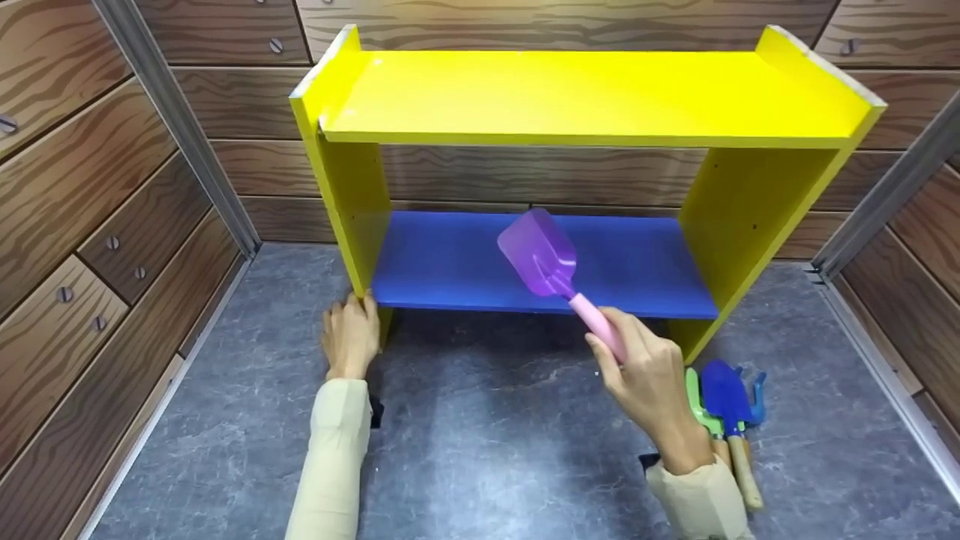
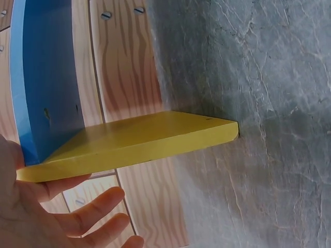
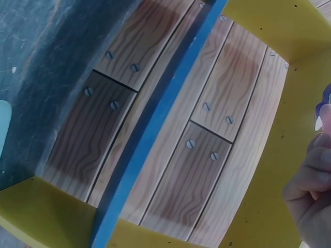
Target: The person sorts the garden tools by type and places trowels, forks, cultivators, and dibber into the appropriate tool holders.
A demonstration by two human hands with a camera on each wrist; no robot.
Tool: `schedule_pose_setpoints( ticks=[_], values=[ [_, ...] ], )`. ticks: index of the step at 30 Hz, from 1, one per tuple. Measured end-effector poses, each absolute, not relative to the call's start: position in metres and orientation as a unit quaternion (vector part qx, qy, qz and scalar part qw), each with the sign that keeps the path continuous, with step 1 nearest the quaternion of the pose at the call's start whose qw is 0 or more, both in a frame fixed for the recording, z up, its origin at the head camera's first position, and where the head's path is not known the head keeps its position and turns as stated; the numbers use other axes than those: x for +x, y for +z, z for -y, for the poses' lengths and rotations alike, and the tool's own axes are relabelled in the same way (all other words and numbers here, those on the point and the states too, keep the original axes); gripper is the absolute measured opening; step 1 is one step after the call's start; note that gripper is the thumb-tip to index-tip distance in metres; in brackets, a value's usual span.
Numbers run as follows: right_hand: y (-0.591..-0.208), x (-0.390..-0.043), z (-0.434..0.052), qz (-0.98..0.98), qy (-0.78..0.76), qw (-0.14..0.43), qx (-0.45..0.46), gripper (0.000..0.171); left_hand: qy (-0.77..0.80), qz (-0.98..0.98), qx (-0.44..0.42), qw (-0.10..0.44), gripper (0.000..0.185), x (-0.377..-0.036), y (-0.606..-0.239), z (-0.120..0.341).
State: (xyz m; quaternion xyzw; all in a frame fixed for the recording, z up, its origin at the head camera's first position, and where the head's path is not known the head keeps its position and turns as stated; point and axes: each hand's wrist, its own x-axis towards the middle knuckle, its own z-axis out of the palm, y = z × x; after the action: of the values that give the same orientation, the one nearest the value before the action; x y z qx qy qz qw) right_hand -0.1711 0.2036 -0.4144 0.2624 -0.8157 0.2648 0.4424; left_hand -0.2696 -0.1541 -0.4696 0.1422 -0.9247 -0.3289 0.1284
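Head view: purple scoop point(image 1: 538, 255), pink handle, held by right hand point(image 1: 649, 382) with fingers curled round the handle; blade raised over the front edge of the blue lower shelf point(image 1: 450, 262), tilted up and away, not touching it. Right wrist view: curled fingers point(image 3: 310, 196) at frame edge, blue shelf seen edge-on across wood-grain back panels.
Left hand point(image 1: 350, 337) flat against the foot of the yellow side panel point(image 1: 352, 202), fingers relaxed, steadying the yellow rack point(image 1: 592, 97); left wrist view confirms spread fingers point(image 2: 88, 212) under the panel edge.
Beside the right wrist, on the grey bench point(image 1: 487, 435): blue trowel point(image 1: 726, 397) with wooden handle, green tool point(image 1: 697, 397) partly hidden, further blue piece behind.
Handling note, as judgement: keep the rack braced, lower the blade level, clear the upper shelf, release only once flat.
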Motion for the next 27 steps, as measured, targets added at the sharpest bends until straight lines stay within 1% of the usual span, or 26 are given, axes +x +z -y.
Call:
schedule_pose_setpoints(
  ticks=[9, 17, 23, 27],
  values=[
    [-0.401, -0.175, -0.193, 0.812, 0.267, 0.444, 0.269, 0.034, -0.324, 0.926, 0.137, 0.139, 0.052, -0.269, -0.470, 0.155],
    [-0.390, -0.178, -0.185, 0.807, 0.271, 0.447, 0.274, 0.033, -0.329, 0.926, 0.134, 0.127, 0.051, -0.269, -0.471, 0.155],
    [-0.382, -0.183, -0.179, 0.809, 0.266, 0.442, 0.282, 0.032, -0.327, 0.926, 0.135, 0.134, 0.051, -0.270, -0.470, 0.156],
    [-0.377, -0.187, -0.177, 0.809, 0.262, 0.441, 0.286, 0.032, -0.330, 0.925, 0.134, 0.129, 0.052, -0.269, -0.470, 0.156]
  ],
)
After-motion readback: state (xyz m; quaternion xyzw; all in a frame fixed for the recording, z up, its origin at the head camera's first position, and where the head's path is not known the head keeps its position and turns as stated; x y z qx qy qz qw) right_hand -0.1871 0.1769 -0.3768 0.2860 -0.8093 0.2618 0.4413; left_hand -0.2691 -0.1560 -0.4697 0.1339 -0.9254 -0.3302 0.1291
